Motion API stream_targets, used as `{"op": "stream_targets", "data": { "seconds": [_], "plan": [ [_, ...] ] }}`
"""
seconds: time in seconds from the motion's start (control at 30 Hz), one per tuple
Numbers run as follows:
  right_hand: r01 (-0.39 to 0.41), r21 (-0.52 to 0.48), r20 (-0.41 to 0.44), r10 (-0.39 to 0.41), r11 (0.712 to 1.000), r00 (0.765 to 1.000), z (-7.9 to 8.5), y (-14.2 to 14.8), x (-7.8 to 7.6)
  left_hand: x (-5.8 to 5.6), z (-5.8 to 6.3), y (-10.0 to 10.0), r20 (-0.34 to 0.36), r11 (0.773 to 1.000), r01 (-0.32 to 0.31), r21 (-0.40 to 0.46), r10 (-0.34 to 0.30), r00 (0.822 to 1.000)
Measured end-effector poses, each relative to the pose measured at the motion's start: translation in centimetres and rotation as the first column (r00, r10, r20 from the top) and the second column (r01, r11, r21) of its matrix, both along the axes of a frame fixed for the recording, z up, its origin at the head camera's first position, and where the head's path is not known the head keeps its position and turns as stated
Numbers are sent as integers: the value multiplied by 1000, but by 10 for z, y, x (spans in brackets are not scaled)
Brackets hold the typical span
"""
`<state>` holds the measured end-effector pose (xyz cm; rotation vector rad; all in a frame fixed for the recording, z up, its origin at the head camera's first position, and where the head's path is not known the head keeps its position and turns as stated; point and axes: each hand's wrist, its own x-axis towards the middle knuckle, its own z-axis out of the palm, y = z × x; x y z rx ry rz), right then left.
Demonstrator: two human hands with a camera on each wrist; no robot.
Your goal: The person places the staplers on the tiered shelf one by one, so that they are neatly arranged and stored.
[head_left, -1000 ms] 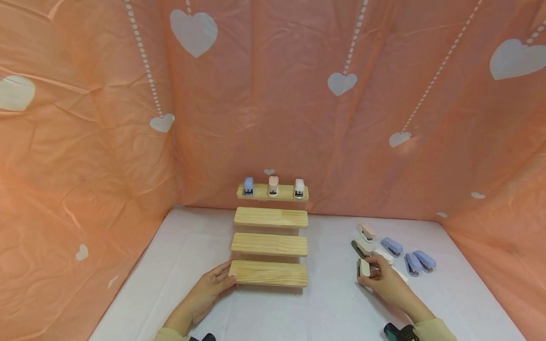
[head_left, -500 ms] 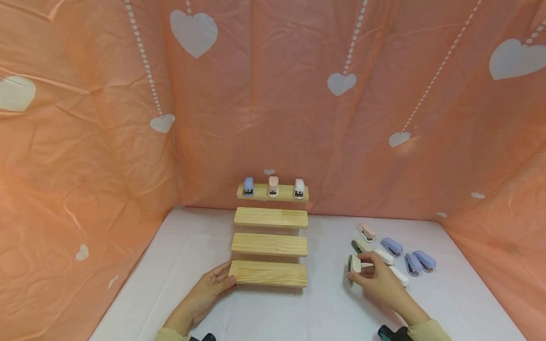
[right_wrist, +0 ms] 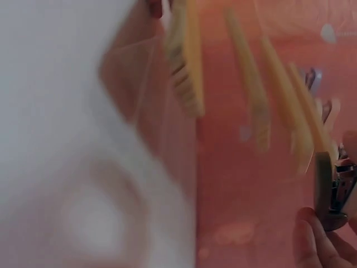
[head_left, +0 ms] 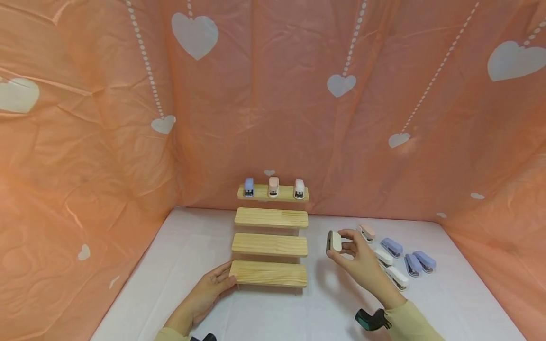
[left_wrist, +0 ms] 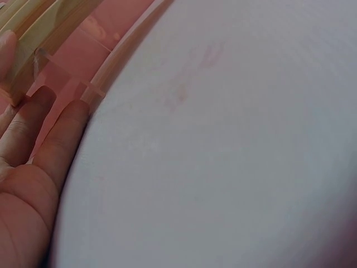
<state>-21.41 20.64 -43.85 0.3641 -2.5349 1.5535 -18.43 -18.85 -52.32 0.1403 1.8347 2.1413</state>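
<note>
The thumb and fingers of the right hand [head_left: 356,260] pinch a white stapler [head_left: 334,242] by its sides, its grey base facing left. It is clear of the table [head_left: 192,251], to the right of the wooden shelves. The left hand [head_left: 206,291] holds the left end of the lowest board [head_left: 268,273], its thumb at the front corner and other fingers reaching behind and below. Two bare boards rise behind that one, then the top board [head_left: 286,195], where a blue stapler [head_left: 249,187], a pink stapler [head_left: 273,187] and another white stapler [head_left: 299,189] stand in a row, apart. Beyond the right hand, six more staplers lie on the table: one pink, two white, three blue. An orange curtain [head_left: 277,104] printed with white hearts surrounds everything.
</note>
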Motion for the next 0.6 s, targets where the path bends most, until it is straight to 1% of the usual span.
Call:
{"op": "stream_targets", "data": {
  "seconds": [0.17,0.33,0.43,0.5,0.6],
  "plan": [
    [-17,-36,-63,15,999,998,11,-23,-7,-1,-1,0,10,1000,-7,-4,7,1000],
    [-50,-27,-120,46,998,992,20,-45,-18,-1,1,0,20,1000,-16,-25,17,1000],
    [-79,-38,-156,72,996,985,26,-59,-25,-1,2,0,33,999,-18,-28,19,999],
    [-95,-44,-162,87,994,983,29,-69,-28,-2,3,0,42,999,-21,-27,22,999],
    [-120,-63,-144,110,991,983,34,-85,-34,-3,3,0,51,999,-26,-30,28,998]
  ]
}}
